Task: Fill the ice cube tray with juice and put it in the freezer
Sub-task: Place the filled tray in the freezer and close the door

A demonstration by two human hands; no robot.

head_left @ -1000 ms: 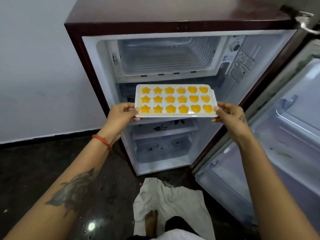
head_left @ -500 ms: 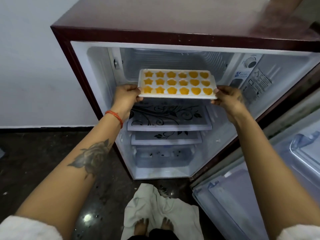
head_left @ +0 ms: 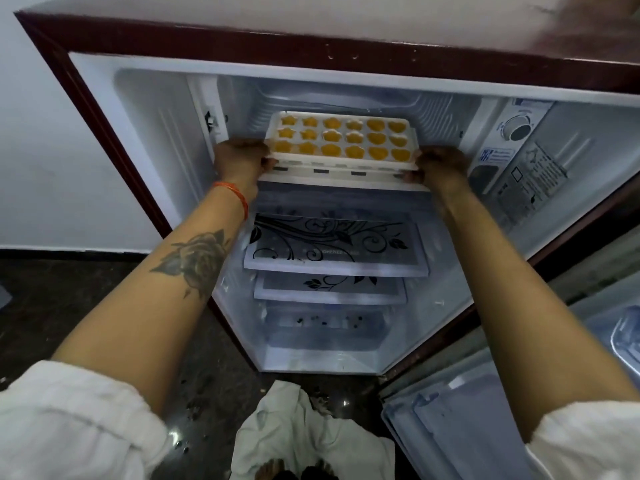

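My left hand (head_left: 240,160) and right hand (head_left: 440,164) each grasp a short end of the white plastic ice cube tray (head_left: 341,142) (juice-filled), its long axis spanning between my fingers, at the freezer compartment (head_left: 346,98) mouth, straight ahead.

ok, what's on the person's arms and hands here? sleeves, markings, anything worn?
Both arms are bare from the hands to above the elbow, with white sleeves pushed up at the frame's bottom corners. The left wrist carries a thin orange-red thread band, and the left forearm has a dark rose tattoo. The left hand and right hand are ungloved; no rings are discernible.
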